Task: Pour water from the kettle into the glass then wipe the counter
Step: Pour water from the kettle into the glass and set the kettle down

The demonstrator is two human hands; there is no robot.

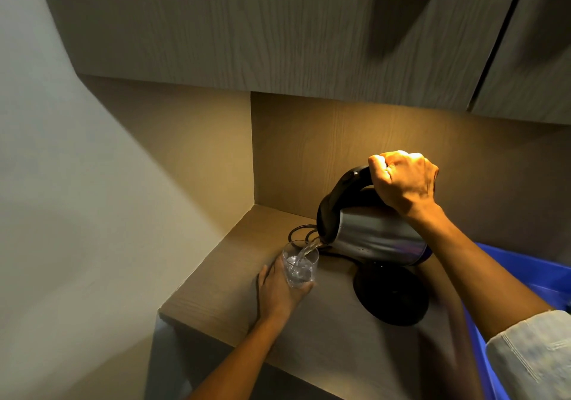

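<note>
A steel kettle with a black handle and lid is tipped to the left above the wooden counter. My right hand grips its handle from above. A stream of water runs from the spout into a clear glass that stands on the counter. My left hand wraps around the lower part of the glass from the near side. The glass is partly filled.
The kettle's black round base sits on the counter under the kettle, its cord looping behind the glass. A blue plastic bin stands at the right. Wooden cabinets hang overhead; a wall closes the left side.
</note>
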